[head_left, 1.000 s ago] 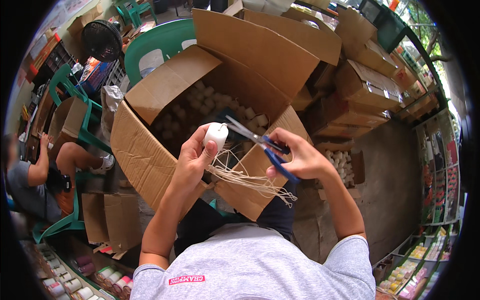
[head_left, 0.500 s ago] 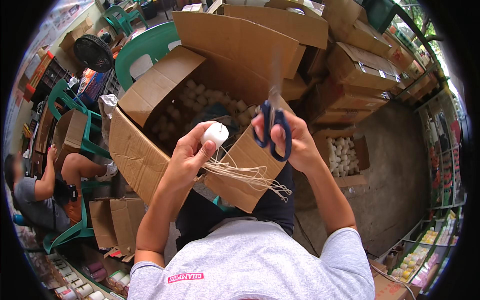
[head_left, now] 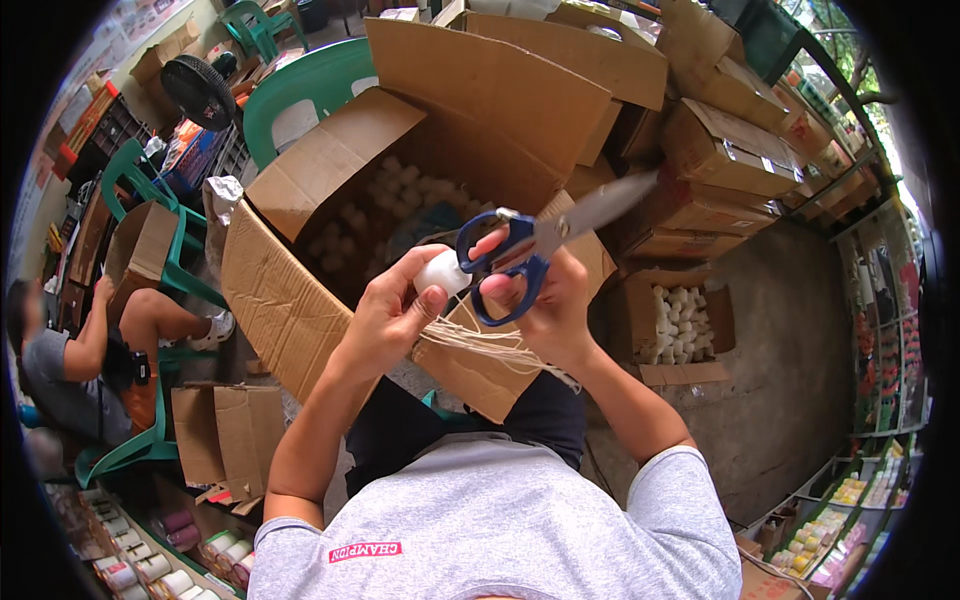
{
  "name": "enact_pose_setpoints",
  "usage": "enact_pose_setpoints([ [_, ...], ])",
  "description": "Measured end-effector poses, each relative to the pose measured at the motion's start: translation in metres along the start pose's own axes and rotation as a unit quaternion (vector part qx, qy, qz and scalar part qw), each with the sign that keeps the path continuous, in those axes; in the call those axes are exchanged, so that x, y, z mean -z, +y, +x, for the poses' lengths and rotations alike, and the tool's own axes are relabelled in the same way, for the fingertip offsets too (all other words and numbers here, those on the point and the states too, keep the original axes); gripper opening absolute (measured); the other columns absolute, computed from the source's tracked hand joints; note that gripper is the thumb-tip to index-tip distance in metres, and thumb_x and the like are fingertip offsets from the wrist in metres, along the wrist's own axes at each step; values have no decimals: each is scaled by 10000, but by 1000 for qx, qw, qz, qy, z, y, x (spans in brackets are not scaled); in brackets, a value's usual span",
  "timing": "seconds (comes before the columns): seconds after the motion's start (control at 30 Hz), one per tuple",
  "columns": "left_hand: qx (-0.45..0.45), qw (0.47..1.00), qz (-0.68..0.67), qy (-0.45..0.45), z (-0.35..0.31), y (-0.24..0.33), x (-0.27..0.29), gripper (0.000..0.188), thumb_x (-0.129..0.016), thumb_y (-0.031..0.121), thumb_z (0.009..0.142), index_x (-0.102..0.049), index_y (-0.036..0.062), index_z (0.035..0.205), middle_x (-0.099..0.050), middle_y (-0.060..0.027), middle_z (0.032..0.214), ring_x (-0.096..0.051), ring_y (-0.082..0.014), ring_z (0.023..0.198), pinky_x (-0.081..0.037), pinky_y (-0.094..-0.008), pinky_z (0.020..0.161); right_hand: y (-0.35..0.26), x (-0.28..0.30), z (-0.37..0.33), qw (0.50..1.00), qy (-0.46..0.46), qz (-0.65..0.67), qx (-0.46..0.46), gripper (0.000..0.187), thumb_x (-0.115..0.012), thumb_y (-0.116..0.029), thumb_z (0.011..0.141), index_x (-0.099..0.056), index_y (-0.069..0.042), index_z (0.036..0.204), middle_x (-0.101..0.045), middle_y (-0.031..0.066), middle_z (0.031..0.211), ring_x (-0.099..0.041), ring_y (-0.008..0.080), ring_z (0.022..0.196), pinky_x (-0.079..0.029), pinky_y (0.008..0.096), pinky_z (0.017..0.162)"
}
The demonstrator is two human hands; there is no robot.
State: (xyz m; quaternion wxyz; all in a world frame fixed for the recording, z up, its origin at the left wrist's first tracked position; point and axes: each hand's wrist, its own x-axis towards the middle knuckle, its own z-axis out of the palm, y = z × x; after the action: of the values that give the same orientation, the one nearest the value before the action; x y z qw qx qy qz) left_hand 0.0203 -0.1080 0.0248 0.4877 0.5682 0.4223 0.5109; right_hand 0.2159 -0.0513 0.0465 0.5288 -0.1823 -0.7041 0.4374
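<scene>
Big carton: my landmark, the open brown box in front of my knees; its floor is mostly shadowed, and a flap and my hands cover part of it.
My left hand: above the big carton's near edge, thumb and fingers closed round the white candle; the palm side is turned out of sight.
White candle: above the big carton's near side, its lower part covered by my fingers; the end facing the scissors is partly masked by a handle loop, and I cannot tell whether they touch.
My right hand: above the big carton's near right corner, gripping the scissors with fingers through the handles; some fingertips are hidden.
Scissors: blue handles beside the candle, blades pointing toward the big carton's right side; the blades are slightly blurred, and how far they part is unclear.
Pale cords: a loose bundle in front of the big carton's near flap, running from my left hand toward my right wrist; where they start is hidden.
White pieces: heaped inside the big carton, the dim ones hard to count.
Bluish thing: among them in the big carton, too obscured to identify.
Small carton: right of the big carton, holding more white pieces.
</scene>
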Motion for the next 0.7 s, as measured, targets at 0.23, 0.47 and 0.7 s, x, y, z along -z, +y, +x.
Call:
enact_pose_setpoints([
  [0.23,22,998,55,20,-3,5,0,425,-595,285,982,-509,1,1285,-570,-20,972,-493,-68,840,-428,-213,736,-6,3,-1,992,-13,-120,44,310,-761,-152,844,-625,-17,1088,-645,83,1036,-665,230,909,-540,323,734],
  [0.47,-8,997,63,40,-2,-5,-2,387,-593,223,984,-502,0,1287,-565,-19,961,-491,-73,830,-426,-216,727,1,-9,-3,996,57,13,69,357,-744,-154,861,-564,2,1127,-652,93,1053,-669,223,971,-535,316,812],
  [0.7,-14,997,59,46,-3,3,-1,382,-582,210,989,-494,6,1299,-574,-20,990,-502,-75,866,-431,-210,772,-2,0,3,989,-39,-120,78,280,-740,-71,851,-601,11,1080,-606,136,1134,-673,257,957,-563,358,805],
])
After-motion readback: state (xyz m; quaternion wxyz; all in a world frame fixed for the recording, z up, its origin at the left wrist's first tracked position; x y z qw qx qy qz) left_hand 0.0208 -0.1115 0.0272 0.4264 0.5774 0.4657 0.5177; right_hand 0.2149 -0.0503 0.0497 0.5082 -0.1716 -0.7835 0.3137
